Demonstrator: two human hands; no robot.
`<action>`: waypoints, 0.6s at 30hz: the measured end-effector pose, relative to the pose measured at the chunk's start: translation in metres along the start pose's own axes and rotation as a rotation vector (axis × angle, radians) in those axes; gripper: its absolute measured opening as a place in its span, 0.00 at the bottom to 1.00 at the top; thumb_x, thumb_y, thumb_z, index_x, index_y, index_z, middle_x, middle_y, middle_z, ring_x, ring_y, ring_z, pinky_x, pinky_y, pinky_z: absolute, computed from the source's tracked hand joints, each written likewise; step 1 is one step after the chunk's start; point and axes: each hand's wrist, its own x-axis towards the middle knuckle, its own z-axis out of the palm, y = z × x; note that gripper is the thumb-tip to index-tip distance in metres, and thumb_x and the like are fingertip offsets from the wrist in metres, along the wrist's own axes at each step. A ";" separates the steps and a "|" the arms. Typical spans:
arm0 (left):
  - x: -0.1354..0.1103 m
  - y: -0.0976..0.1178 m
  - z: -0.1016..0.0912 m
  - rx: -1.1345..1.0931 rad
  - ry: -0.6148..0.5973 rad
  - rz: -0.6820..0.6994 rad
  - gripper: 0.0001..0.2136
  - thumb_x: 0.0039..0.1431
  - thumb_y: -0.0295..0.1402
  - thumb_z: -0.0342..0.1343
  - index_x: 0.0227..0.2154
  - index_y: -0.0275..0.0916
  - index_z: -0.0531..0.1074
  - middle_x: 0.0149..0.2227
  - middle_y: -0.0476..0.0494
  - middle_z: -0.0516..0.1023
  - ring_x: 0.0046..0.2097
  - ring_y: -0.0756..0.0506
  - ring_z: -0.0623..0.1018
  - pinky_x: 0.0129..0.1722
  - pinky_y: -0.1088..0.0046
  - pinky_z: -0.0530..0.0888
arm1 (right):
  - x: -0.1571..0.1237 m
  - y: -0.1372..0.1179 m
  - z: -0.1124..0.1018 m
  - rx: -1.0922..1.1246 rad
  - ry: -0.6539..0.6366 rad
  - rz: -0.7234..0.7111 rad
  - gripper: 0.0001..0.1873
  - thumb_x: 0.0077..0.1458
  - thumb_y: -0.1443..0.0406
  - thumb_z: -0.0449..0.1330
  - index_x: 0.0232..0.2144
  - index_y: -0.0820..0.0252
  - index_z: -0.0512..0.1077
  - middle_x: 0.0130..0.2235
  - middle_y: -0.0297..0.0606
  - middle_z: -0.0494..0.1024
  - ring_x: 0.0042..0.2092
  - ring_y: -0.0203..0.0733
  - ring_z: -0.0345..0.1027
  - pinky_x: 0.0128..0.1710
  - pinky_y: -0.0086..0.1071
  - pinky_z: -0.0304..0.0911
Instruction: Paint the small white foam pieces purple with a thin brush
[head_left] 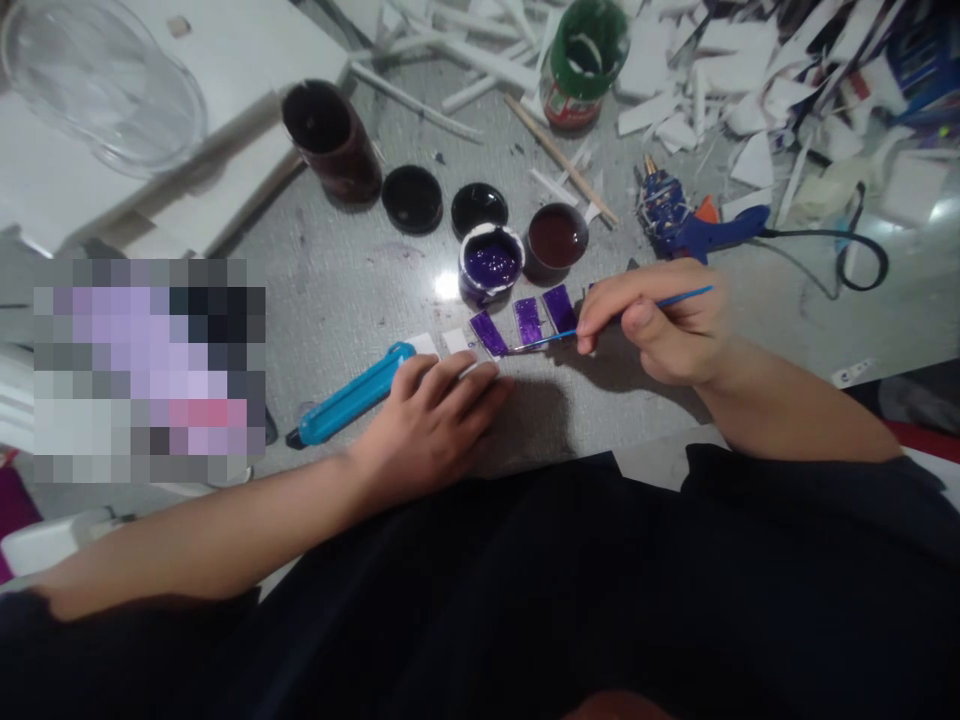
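Between the thumb and fingers of my right hand [660, 320] is a thin blue paintbrush [559, 338], its tip at the lower end of a purple-painted piece [489, 333]. Two more purple pieces, a middle one [528, 322] and a right one [559, 308], lie beside it. My left hand [442, 410] rests on the table with its fingers stretched toward the pieces, the fingertips by a white piece [456, 340]. Whether they press on anything is hidden. A jar of purple paint [491, 262] stands just behind the painted pieces. Left of my fingers lies a blue utility knife [352, 395].
A dark red paint pot [556, 240], two black lids [412, 198] and a tall dark jar [330, 140] stand behind. A blue glue gun [705, 230] with its cord lies right. White scraps [735, 60], a wooden stick [562, 160] and a green jar [585, 65] fill the back.
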 end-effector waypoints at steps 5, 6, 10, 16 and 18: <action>-0.004 0.000 0.003 -0.069 -0.047 -0.037 0.26 0.78 0.39 0.65 0.74 0.41 0.81 0.66 0.31 0.86 0.69 0.29 0.77 0.67 0.49 0.73 | 0.000 0.000 0.000 0.028 -0.006 0.034 0.16 0.80 0.53 0.67 0.49 0.54 0.92 0.35 0.41 0.91 0.31 0.38 0.84 0.28 0.29 0.76; -0.005 0.000 0.004 -0.075 -0.054 -0.042 0.27 0.77 0.39 0.65 0.75 0.41 0.80 0.66 0.31 0.86 0.69 0.28 0.77 0.67 0.48 0.73 | 0.000 0.000 0.000 0.024 -0.018 0.037 0.16 0.80 0.52 0.67 0.49 0.54 0.92 0.35 0.40 0.91 0.32 0.38 0.84 0.28 0.29 0.76; -0.005 0.000 0.005 -0.068 -0.064 -0.045 0.26 0.79 0.40 0.63 0.75 0.41 0.80 0.67 0.31 0.86 0.70 0.28 0.76 0.67 0.47 0.73 | -0.003 0.001 -0.001 -0.007 -0.019 0.054 0.16 0.80 0.52 0.67 0.45 0.51 0.92 0.32 0.36 0.89 0.30 0.38 0.83 0.30 0.30 0.76; -0.001 0.000 0.001 -0.030 -0.009 -0.012 0.23 0.80 0.39 0.62 0.71 0.36 0.82 0.64 0.32 0.87 0.67 0.30 0.77 0.65 0.49 0.73 | 0.001 0.001 -0.002 0.021 -0.069 -0.018 0.15 0.82 0.58 0.65 0.51 0.57 0.90 0.36 0.38 0.91 0.34 0.35 0.86 0.32 0.25 0.77; 0.000 0.000 0.001 -0.010 0.000 -0.010 0.22 0.81 0.39 0.61 0.70 0.37 0.83 0.64 0.32 0.87 0.67 0.30 0.77 0.64 0.49 0.74 | 0.002 0.001 -0.002 0.000 -0.066 -0.030 0.15 0.83 0.58 0.64 0.50 0.57 0.90 0.35 0.36 0.90 0.33 0.34 0.85 0.33 0.25 0.76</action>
